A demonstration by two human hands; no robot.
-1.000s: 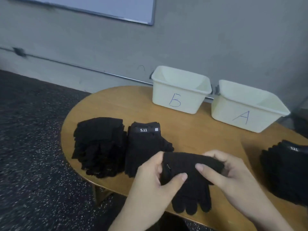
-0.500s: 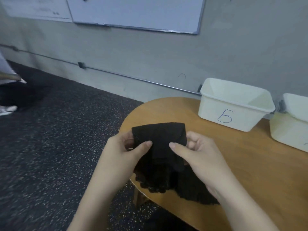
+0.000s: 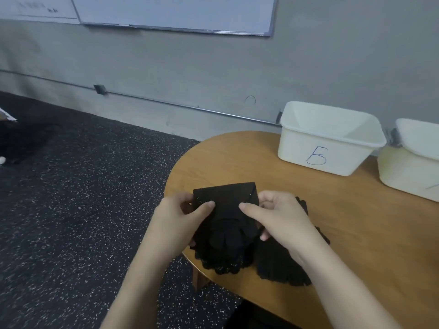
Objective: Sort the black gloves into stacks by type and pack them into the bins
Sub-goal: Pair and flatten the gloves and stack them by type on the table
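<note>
A black knit glove (image 3: 225, 207) hangs between both hands over the left end of the wooden table (image 3: 344, 222), cuff up and fingers down. My left hand (image 3: 180, 217) pinches its left cuff edge with thumb on top. My right hand (image 3: 275, 214) pinches the right cuff edge. Directly beneath lies a stack of black knit gloves (image 3: 221, 262), mostly covered by the held glove. A second stack of black gloves (image 3: 280, 264) sits just to its right, partly behind my right wrist. The white bin marked B (image 3: 330, 138) stands empty at the back.
A second white bin (image 3: 413, 167) stands right of bin B, cut off by the frame edge. The table's rounded left edge drops to dark speckled floor (image 3: 83, 210). A grey wall with a whiteboard (image 3: 175, 13) and a conduit pipe runs behind.
Both hands carried the glove leftward from the table's front middle to over the left stack. My view swung left, dropping the right-hand pile and most of the second bin from sight.
</note>
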